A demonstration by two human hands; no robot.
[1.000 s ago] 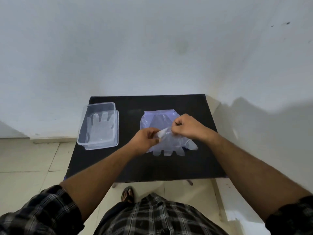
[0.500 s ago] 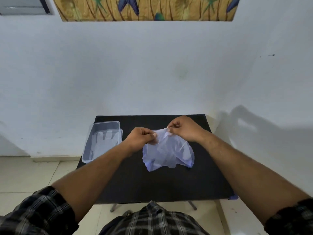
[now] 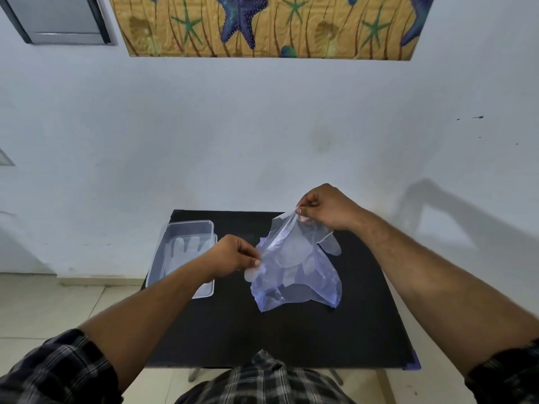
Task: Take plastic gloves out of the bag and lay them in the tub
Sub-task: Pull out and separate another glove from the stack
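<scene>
Right hand (image 3: 326,208) and left hand (image 3: 233,255) pinch bag (image 3: 300,272).

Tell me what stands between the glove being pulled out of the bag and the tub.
Only the left hand and its forearm, which lie between the bag and the tub. The black table there is bare, and the tub is open, with a glove already inside.

We see the bag (image 3: 297,275), thin bluish see-through plastic, lifted and crumpled, its lower end sagging right of the tub (image 3: 186,252). Clear gloves (image 3: 294,258) show inside it, one finger poking out on its right. The tub, clear and rectangular, holds a flat glove (image 3: 186,247), fingers pointing away.
</scene>
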